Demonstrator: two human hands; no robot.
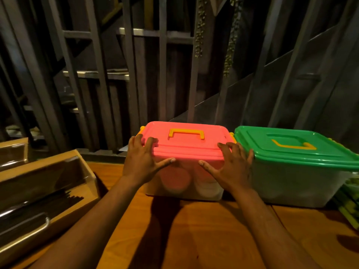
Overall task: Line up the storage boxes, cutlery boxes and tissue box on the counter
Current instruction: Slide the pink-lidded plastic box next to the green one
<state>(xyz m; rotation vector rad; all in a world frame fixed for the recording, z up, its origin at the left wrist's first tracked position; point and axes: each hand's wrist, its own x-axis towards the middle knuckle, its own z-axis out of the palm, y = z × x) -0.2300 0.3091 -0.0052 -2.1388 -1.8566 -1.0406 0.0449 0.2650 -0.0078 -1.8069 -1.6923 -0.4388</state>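
Observation:
A clear storage box with a pink lid [186,146] and a yellow handle stands at the back of the wooden counter [194,230]. My left hand [142,160] grips its front left corner, fingers over the lid edge. My right hand [231,166] grips its front right corner the same way. Right beside it stands a clear storage box with a green lid [295,150], the two nearly touching. At the left lie wooden cutlery boxes [44,191], tilted at an angle, with dark utensils inside. No tissue box is visible.
A dark slatted wooden wall [136,74] rises just behind the counter. Green and yellow items [349,202] lie at the far right edge past the green-lidded box. Another wooden box [13,152] sits at the far left.

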